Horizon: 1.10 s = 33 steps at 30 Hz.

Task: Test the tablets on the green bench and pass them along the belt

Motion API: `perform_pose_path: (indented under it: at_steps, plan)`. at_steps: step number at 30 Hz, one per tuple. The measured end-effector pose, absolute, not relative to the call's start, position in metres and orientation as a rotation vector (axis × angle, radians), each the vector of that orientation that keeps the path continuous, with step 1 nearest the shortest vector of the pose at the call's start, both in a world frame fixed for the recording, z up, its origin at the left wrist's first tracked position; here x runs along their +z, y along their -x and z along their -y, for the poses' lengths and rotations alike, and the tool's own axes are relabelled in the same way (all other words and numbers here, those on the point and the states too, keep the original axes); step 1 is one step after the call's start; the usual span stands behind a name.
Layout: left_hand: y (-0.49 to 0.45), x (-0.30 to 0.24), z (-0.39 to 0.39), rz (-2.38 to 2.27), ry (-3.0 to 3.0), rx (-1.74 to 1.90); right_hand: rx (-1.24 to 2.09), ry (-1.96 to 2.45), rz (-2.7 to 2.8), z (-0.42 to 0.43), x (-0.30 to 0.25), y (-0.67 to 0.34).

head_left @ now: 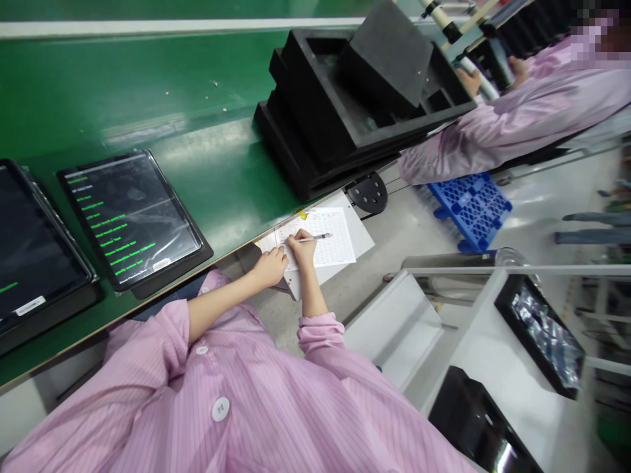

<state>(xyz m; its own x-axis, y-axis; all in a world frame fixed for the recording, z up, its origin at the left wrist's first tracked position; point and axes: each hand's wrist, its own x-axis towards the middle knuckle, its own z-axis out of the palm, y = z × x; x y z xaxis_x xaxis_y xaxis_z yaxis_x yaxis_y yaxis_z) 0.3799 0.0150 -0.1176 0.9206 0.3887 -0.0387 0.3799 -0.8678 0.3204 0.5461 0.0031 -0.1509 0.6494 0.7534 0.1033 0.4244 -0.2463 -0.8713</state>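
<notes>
Pinching pen: right hand. Left hand beside it, palm-down, fingers loose. Sheet under both hands; probably light, limp, easily creased, hold by edges. Pen likely light, stiff; grip barrel.

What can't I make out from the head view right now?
All in the head view:
- Entries on the paper form: too small to read.
- Paper beneath the right hand: covered by that hand.
- Leftmost tablet: cut off by the left edge.
- Part of the top black tray: hidden by the block.
</notes>
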Motion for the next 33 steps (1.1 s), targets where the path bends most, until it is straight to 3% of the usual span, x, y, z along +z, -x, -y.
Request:
perform_pose_path:
  at_steps: [27,33]
  plan:
    - [-0.382,-0.123,-0.017,-0.552,-2.761,0.059,0.53,1.816,0.866,0.004,-0.142,-0.56]
    - [-0.382,-0.122,-0.016,-0.565,-2.769,0.063,0.394,1.837,0.891,-0.012,-0.156,-0.544]
